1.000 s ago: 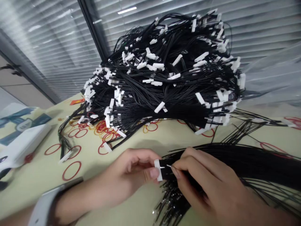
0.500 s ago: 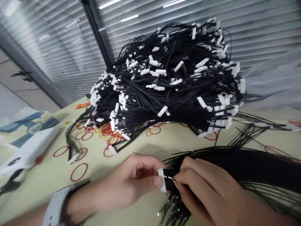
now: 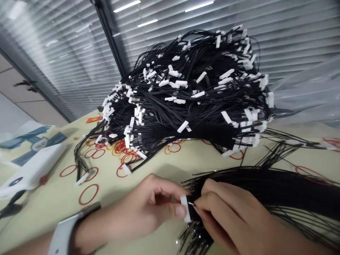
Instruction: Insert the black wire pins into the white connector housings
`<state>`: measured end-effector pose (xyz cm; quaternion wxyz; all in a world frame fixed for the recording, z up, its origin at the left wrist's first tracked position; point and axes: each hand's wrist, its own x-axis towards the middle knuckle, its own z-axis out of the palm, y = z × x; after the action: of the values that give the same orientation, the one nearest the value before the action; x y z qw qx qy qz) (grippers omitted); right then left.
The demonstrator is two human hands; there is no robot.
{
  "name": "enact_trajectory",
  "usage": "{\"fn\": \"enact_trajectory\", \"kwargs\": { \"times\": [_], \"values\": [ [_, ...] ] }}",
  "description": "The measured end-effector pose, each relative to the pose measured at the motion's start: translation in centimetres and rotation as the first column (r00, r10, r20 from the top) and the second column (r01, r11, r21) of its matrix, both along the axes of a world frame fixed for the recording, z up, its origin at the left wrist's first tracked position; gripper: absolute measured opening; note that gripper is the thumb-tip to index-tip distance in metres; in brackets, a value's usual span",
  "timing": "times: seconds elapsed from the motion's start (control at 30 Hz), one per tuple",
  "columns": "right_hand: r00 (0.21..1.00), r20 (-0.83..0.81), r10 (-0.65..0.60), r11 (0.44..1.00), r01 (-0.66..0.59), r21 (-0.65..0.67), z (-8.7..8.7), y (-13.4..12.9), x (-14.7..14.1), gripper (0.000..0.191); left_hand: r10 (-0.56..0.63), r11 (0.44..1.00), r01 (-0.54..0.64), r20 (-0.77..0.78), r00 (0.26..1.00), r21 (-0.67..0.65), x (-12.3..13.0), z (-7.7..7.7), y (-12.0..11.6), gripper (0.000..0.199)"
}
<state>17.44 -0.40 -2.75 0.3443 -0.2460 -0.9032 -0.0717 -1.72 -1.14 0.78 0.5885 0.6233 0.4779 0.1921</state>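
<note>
Left hand [image 3: 155, 202] pinching white connector [image 3: 186, 209], right hand [image 3: 232, 209] pinching thin wire [image 3: 191, 204]. Wire's metal tip now at connector's right edge; earlier gap closed. Wire bundle [image 3: 281, 186] right of connector.

White connector [image 3: 186, 209]: partly hidden under left hand [image 3: 156, 200];
Held wire [image 3: 191, 204]: mostly hidden by right hand [image 3: 236, 212];
Wire bundle [image 3: 300, 187]: cut by right edge;
Packet print [image 3: 39, 144]: too blurred for reading

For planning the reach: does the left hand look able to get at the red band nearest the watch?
Probably yes: nothing covers the red band, though the left hand is occupied, pinching a white connector.
</note>
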Motion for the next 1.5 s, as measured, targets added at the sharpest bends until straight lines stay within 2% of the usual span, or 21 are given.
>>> {"fn": "enact_trajectory", "kwargs": {
  "times": [0.1, 0.17, 0.27, 0.33, 0.43, 0.53, 0.73, 1.03, 1.13, 1.37, 1.5],
  "values": [
    [0.999, -0.042, -0.004, 0.998, 0.001, -0.057, 0.0, 0.2, 0.0, 0.038, 0.024, 1.000, -0.024, 0.000, 1.000, -0.010, 0.1, 0.0, 0.2, 0.019],
    [0.993, -0.114, -0.010, 0.992, -0.004, -0.124, 0.1, 0.2, 0.1, 0.035, 0.034, 0.999, -0.034, 0.017, 0.999, 0.030, 0.2, -0.1, 0.5, 0.020],
    [0.976, -0.211, -0.059, 0.973, 0.009, -0.229, -0.1, 0.1, 0.4, 0.019, 0.058, 0.989, -0.062, 0.030, 0.998, 0.132, 0.1, -0.2, 1.2, 0.018],
    [0.970, -0.225, -0.096, 0.963, 0.033, -0.267, -0.2, -0.1, 0.5, 0.019, 0.064, 0.984, -0.068, 0.027, 0.998, 0.168, -0.2, -0.3, 1.4, 0.016],
    [0.985, -0.155, -0.079, 0.969, 0.039, -0.245, 0.0, -0.5, 0.7, 0.021, 0.006, 0.993, -0.012, 0.056, 0.998, 0.118, -0.5, -0.2, 1.4, 0.014],
    [0.997, -0.077, -0.017, 0.991, 0.006, -0.131, 0.6, -0.6, 0.7, 0.026, -0.056, 0.998, 0.053, 0.072, 0.996, 0.042, -0.5, 0.1, 1.2, 0.014],
    [0.988, -0.156, 0.006, 0.998, -0.017, -0.067, 0.7, -0.3, 0.6, 0.029, -0.071, 0.997, 0.070, 0.068, 0.995, 0.024, -0.3, 0.4, 1.3, 0.013],
    [0.980, -0.201, 0.014, 0.967, -0.065, -0.248, 0.3, -0.2, 0.7, 0.014, -0.080, 0.996, 0.081, -0.028, 0.996, 0.040, -0.2, 0.3, 1.2, 0.018],
    [0.981, -0.191, 0.008, 0.953, -0.065, -0.295, -0.1, -0.2, 0.6, 0.010, -0.088, 0.995, 0.089, -0.018, 0.996, 0.039, -0.1, 0.4, 1.3, 0.016],
    [0.974, -0.182, 0.137, 0.941, -0.186, -0.282, -0.3, 0.0, 0.5, 0.013, -0.090, 0.996, 0.090, 0.000, 0.996, 0.010, -0.1, 0.2, 1.3, 0.016],
    [0.973, -0.220, 0.076, 0.938, -0.145, -0.315, -0.4, -0.1, 0.5, 0.011, -0.115, 0.990, 0.119, -0.053, 0.992, 0.074, -0.1, 0.4, 1.2, 0.018]
  ]
}}
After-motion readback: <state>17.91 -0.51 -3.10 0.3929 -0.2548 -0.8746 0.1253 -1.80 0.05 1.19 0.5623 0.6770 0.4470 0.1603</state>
